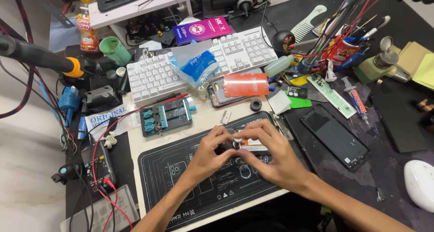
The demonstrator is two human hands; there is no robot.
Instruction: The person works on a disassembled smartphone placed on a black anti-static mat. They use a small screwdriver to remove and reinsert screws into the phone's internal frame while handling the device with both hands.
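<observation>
I see both hands meet over the black mat, my landmark for everything here. My left hand curls in from the mat's middle, its fingers bent and closed on the near side of an opened phone that lies on the mat's upper right part. My right hand comes from the mat's right edge, fingers folded over the phone, thumb and forefinger pinching a small round metal knob that stands upright on the phone, between the two hands. I cannot tell what the knob belongs to. Just above the mat's upper left corner sits a teal clamp jig. Beyond it, farther above the mat, lies a white keyboard with a blue pouch resting on it. An orange-red sheet lies on another phone above the mat's top edge, and a small black ring sits just above that edge. To the right of the mat, a black phone lies face up on the dark bench. To the left of the mat sits a multimeter with red leads running up past the jig.
</observation>
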